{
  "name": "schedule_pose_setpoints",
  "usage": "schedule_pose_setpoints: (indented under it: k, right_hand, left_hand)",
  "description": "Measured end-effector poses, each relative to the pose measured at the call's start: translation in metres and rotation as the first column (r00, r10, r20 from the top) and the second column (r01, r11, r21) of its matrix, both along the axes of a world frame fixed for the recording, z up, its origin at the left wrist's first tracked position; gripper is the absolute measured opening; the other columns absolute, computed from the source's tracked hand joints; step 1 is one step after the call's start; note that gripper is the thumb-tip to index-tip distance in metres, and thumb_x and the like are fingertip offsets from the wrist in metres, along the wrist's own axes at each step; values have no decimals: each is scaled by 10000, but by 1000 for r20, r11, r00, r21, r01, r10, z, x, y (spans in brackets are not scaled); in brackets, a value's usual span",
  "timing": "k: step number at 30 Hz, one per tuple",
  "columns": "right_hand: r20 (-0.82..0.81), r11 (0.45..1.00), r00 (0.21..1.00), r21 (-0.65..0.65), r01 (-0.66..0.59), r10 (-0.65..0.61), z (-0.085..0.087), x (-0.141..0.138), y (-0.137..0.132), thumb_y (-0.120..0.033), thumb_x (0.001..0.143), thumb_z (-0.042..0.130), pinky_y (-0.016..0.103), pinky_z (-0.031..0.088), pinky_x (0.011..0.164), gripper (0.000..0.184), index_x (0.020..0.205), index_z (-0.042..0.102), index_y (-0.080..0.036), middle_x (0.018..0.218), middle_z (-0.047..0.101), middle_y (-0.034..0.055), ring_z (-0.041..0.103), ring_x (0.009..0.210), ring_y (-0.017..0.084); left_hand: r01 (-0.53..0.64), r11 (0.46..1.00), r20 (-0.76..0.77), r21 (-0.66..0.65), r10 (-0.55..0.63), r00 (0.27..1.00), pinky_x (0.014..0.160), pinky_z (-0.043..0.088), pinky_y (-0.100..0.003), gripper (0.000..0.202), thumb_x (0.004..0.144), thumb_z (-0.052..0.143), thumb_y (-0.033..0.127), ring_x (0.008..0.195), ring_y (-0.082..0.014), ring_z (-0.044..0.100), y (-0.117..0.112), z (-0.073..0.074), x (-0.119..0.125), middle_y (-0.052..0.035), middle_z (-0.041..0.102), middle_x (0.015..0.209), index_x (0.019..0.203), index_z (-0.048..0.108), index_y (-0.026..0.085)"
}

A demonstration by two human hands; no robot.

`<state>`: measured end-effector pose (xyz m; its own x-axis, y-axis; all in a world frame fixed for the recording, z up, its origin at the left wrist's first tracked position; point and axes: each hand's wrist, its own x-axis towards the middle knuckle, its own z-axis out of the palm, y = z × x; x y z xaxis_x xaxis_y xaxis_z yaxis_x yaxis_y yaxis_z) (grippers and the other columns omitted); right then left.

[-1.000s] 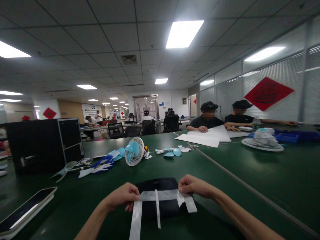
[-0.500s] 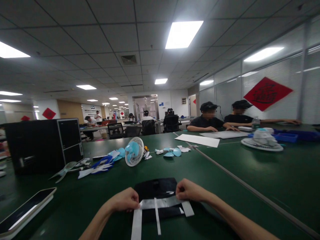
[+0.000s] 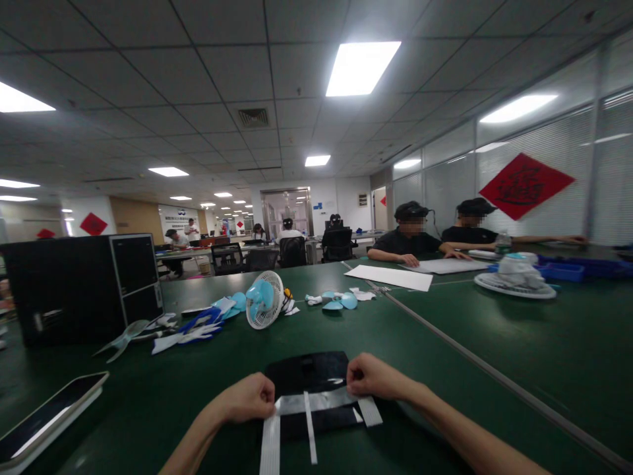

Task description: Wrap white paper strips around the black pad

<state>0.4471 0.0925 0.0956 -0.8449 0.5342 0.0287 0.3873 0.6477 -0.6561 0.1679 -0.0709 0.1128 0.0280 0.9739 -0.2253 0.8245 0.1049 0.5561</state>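
A black sheet-like item (image 3: 309, 371) lies on the green table (image 3: 420, 356) just in front of me. Across its near part runs a silvery strip (image 3: 321, 400), with shorter white strips hanging off it toward me. My left hand (image 3: 244, 398) pinches the strip's left end with closed fingers. My right hand (image 3: 373, 377) pinches its right end the same way. The strip is stretched between both hands, low over the black item.
A phone (image 3: 47, 415) lies at the near left. A black computer case (image 3: 82, 284) stands at the left. A small fan (image 3: 264, 298), blue fan parts and gloves lie mid-table. Two people sit at the far right with white paper (image 3: 393, 277) and a tray (image 3: 514, 285).
Both hands have lowered the strip onto the black item and drawn slightly closer to me. The person at the far right laid the lifted paper flat.
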Motion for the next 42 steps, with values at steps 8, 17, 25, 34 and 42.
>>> schedule_pose_setpoints:
  k: [8,17,25,34,42]
  right_hand:
    - [21,998,1000,68,12,-14,-1,-1,-1,-226,725,607,206,403,559,147,812,689,-140,760,679,9,587,668,126]
    - [61,994,998,103,28,-34,4,-1,-6,-247,738,620,214,413,562,146,829,680,-151,788,672,18,587,683,135]
    - [-96,885,985,459,-84,143,14,-8,-40,-250,872,484,300,435,829,217,941,679,-187,989,637,64,559,933,182]
    - [24,818,919,447,-361,393,4,-27,-88,-263,896,458,342,362,1018,339,1195,605,-203,1211,628,75,540,1136,207]
    - [45,822,937,467,-327,347,1,-28,-89,-322,883,510,371,340,1049,401,1265,550,-206,1321,553,84,488,1206,238]
  left_hand:
    - [205,953,-93,223,-188,978,743,412,-247,436,716,535,158,880,-154,522,-3,-2,9,-5,555,1033,1134,585,271]
    - [334,908,-174,252,-297,939,867,399,-313,627,724,410,26,1000,-188,483,-4,-7,28,-28,520,1086,1231,565,361]
    - [346,902,-182,259,-306,934,857,394,-306,617,724,427,35,979,-188,488,-1,-9,27,-22,524,1075,1221,570,371]
    - [342,895,-196,285,-295,935,821,385,-282,525,726,426,36,954,-180,500,0,-13,26,-16,543,1032,1121,615,326]
    - [334,898,-190,286,-288,938,828,386,-278,475,751,438,51,967,-180,494,0,-11,29,-17,542,1037,1112,610,307]
